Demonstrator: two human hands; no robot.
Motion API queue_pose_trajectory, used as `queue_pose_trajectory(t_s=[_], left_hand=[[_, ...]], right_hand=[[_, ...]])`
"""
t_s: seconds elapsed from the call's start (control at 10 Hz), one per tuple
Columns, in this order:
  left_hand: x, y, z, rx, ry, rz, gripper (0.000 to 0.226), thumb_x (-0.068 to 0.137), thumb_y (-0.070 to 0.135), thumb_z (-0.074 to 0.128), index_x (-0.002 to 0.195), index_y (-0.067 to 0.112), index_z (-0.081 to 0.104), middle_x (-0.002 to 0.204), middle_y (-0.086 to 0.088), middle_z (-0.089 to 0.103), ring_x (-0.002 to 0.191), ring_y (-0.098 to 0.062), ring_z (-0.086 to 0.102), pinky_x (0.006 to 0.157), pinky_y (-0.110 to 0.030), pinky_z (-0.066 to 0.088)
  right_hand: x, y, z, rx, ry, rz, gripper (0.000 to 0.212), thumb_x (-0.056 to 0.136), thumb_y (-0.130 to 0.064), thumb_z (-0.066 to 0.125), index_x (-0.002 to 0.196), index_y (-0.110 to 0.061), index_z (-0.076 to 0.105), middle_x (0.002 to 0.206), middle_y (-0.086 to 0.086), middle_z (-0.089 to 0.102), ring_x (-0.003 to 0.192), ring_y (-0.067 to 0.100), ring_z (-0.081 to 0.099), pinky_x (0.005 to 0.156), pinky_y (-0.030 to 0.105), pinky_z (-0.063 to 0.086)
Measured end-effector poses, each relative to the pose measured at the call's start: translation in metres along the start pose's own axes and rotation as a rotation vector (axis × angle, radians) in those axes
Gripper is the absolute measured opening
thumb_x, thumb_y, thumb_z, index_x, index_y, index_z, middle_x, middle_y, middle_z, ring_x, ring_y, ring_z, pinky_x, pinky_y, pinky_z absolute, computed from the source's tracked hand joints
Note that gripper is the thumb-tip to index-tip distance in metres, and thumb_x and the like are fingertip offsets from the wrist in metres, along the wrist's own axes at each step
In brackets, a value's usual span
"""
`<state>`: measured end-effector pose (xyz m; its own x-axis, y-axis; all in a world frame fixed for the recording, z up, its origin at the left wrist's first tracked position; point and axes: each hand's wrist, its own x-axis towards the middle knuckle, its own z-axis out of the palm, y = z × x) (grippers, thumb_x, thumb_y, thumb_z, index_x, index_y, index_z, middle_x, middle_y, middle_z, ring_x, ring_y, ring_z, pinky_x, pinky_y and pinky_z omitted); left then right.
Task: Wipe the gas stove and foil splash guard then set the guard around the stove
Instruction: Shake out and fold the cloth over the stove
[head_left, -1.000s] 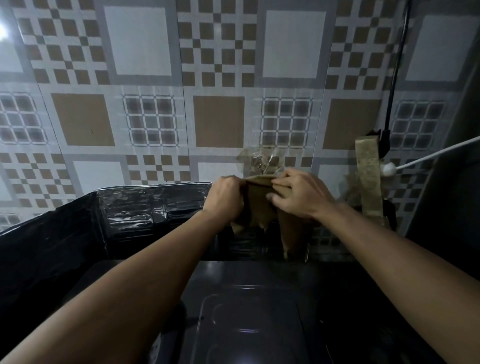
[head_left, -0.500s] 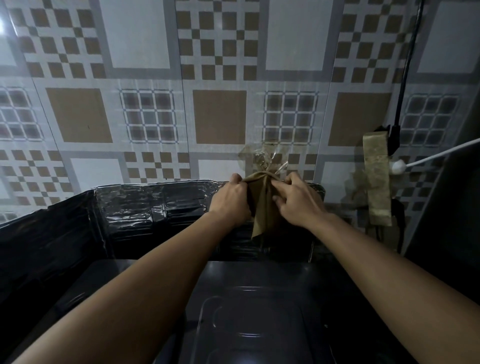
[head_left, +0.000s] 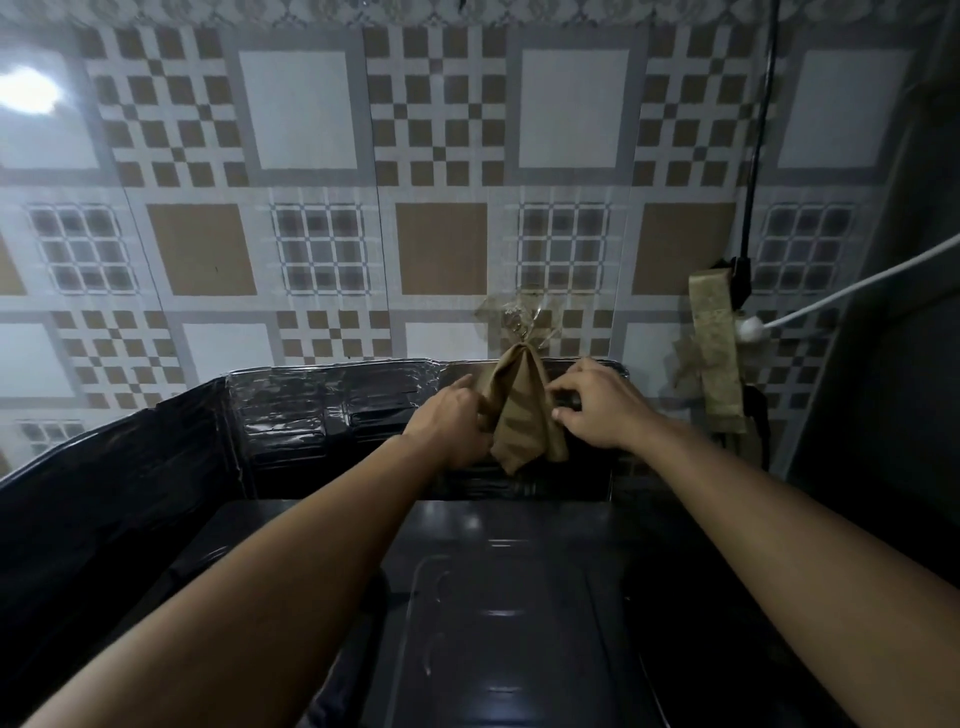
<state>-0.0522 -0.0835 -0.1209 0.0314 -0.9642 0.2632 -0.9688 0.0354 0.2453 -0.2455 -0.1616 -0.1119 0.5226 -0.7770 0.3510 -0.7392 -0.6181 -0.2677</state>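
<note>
No writing is legible. 1 dark stove (head_left: 498, 597) sits low; 1 foil guard (head_left: 332, 410) rises behind and left of it. 1 tan cloth (head_left: 524, 410) hangs above the stove's back, pinched between left hand (head_left: 452, 426) and right hand (head_left: 597, 410).

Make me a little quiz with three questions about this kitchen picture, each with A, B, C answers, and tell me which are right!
1. Where does the cloth hang?
A. From a hook on the wall
B. On the stove
C. Over an arm

2. What colour is the cloth?
A. Blue
B. Tan-brown
C. White

3. What is the left hand doing?
A. Resting flat on the stove
B. Touching the cloth's edge
C. Pointing upward

Answers: 1 A, its top is gathered at the taped hook above the splash guard. 2 B, it looks tan-brown. 3 B, its fingers meet the cloth's side, with the right hand opposite.
</note>
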Motion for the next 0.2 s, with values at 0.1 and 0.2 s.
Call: queue_pose_trajectory(t_s=[0.1,0.2], left_hand=[[-0.024,0.0,-0.012,-0.002,-0.01,-0.06,0.033,0.08,0.029,0.068,0.11,0.016,0.07,0.116,-0.008,0.066,0.106,-0.026,0.061,0.091,-0.039,0.052],[-0.05,0.0,-0.026,0.016,-0.062,-0.082,0.029,0.078,0.032,0.071,0.101,0.014,0.072,0.098,-0.007,0.07,0.093,-0.026,0.064,0.082,-0.037,0.054]], right_hand=[[-0.02,-0.009,-0.01,-0.031,-0.044,0.016,0.044,0.086,-0.031,0.066,0.128,-0.019,0.061,0.119,0.003,0.051,0.106,0.02,0.053,0.091,0.032,0.042],[-0.04,-0.02,-0.025,-0.037,-0.074,0.048,0.044,0.086,-0.03,0.068,0.127,-0.019,0.061,0.122,0.005,0.059,0.109,0.021,0.057,0.09,0.03,0.044]])
